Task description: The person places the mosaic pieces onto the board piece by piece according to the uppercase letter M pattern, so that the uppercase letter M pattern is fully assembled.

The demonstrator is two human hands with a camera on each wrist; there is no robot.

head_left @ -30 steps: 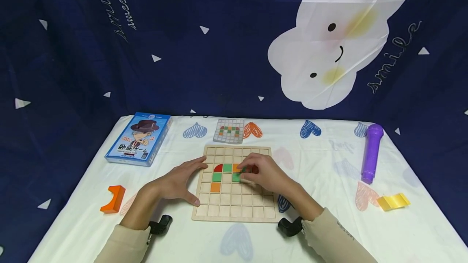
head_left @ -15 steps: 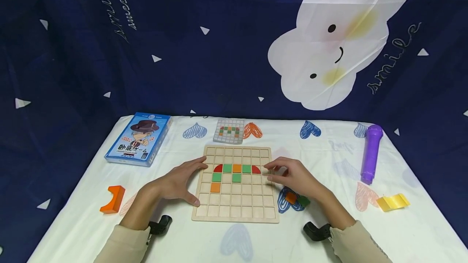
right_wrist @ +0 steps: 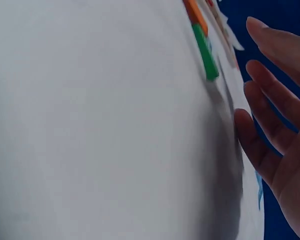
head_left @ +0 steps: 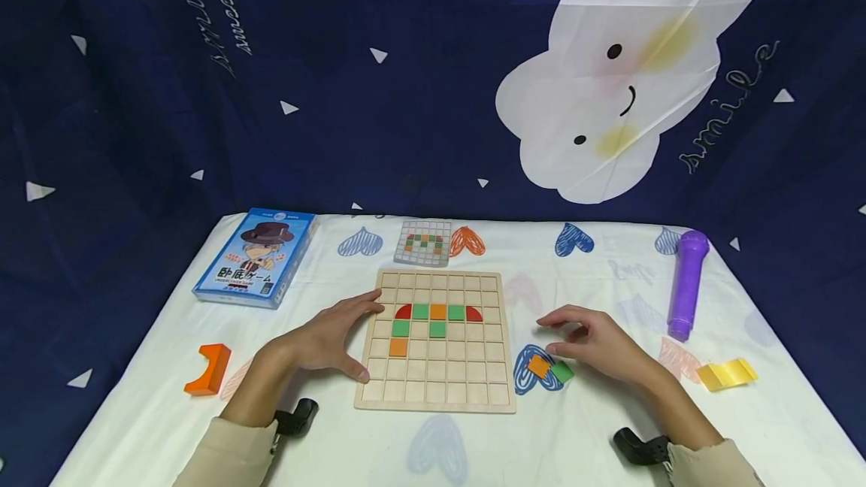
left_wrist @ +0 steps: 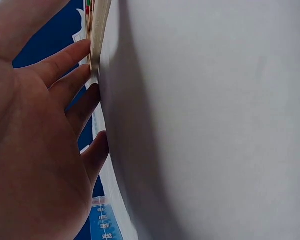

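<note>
A square wooden grid board (head_left: 467,370) lies mid-table. In it sit red quarter-round tiles at both ends of one row, with green and orange square tiles (head_left: 438,312) between and below them. My left hand (head_left: 331,335) rests along the board's left edge, fingers and thumb spread and touching it. To the right of the board, my right hand (head_left: 598,340) hovers with loosely bent fingers and nothing between them. Just beside its thumb lie a loose orange tile (head_left: 539,366) and a loose green tile (head_left: 561,372), also seen in the right wrist view.
Behind the board lies a small pattern card (head_left: 423,243). A blue game box (head_left: 257,255) and an orange arch block (head_left: 210,369) are on the left. On the right are a purple microphone-shaped object (head_left: 688,284) and a shiny yellow piece (head_left: 728,373).
My right hand has moved off the board to the right, beside the loose tiles. The red tile at the row's right end has come into view. The left hand has stayed put.
</note>
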